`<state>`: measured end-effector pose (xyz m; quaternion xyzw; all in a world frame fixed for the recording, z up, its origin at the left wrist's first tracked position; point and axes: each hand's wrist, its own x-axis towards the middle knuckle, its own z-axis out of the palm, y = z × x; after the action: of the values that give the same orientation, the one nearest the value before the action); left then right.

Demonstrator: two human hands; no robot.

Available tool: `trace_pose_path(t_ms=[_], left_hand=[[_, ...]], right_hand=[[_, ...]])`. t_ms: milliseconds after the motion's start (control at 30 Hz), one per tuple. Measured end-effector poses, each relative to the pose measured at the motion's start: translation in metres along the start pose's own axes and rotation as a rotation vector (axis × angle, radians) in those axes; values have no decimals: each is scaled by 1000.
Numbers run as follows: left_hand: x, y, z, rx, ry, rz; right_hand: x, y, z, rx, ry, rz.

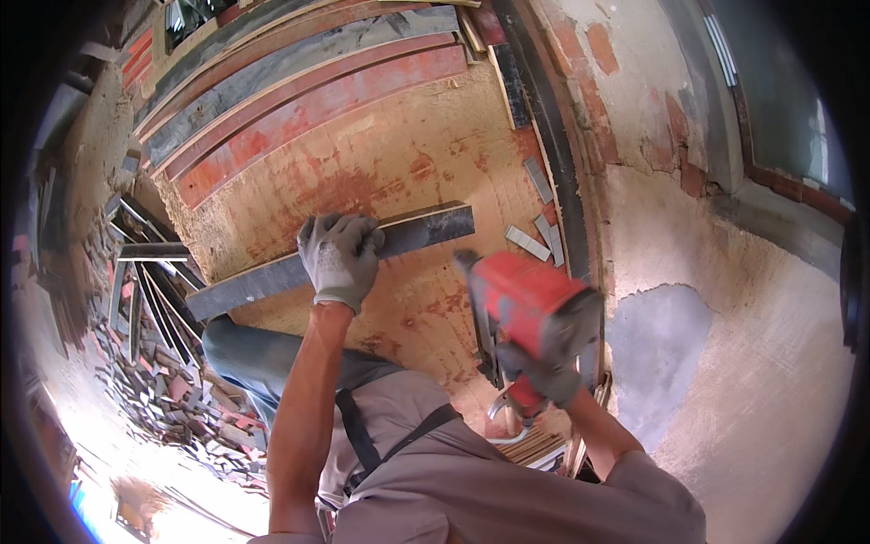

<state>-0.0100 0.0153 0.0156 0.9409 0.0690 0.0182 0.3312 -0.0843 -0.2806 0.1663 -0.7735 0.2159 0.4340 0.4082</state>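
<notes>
Board [426,232], dark-faced with a pale far edge, lies crosswise on the stained wooden surface [408,308], in front of the person. Its left end reaches the surface's left side, near the bent leg [258,354]; its right end is free, which leaves room beside it for the tool.

Left grip [342,254], gloved: fingers bent over the board's far edge, closed on it, palm down near mid-length. Likely a steadying hold, arm straight so weight can bear down.

Right grip [548,376], also gloved: wrapped around the handle of a red power tool [526,295], nose toward the board's right end but apart from it. Tool blurred; trigger finger cannot be made out.

Long red and grey boards [326,109] lie side by side at the far end, probably to keep the middle usable. Dark rail [573,190] runs down the right side; small grey pieces [527,243] lie next to it, out of the board's way. Offcuts [181,399] heaped at lower left.
</notes>
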Motion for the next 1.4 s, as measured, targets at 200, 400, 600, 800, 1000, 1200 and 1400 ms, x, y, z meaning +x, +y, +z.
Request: trace_pose_path(t_ms=[200, 400, 600, 800, 1000, 1200, 1400], left_hand=[[0, -2, 1, -14, 11, 1], [-1, -3, 4, -29, 12, -24], [0, -2, 4, -36, 17, -16], [-1, -3, 2, -41, 42, -10], [-1, 0, -1, -35, 16, -22], [-2, -3, 2, -51, 56, 0], [-2, -3, 1, -41, 32, -21]], right_hand=[[31, -20, -40, 308, -27, -94], [41, -44, -43, 325, -64, -74], [42, -57, -37, 323, -28, -53], [41, -55, -47, 335, -100, -43], [39, -55, -32, 301, -157, -103], [46, -72, -15, 246, -171, -14], [43, -77, -16, 313, -191, -68]])
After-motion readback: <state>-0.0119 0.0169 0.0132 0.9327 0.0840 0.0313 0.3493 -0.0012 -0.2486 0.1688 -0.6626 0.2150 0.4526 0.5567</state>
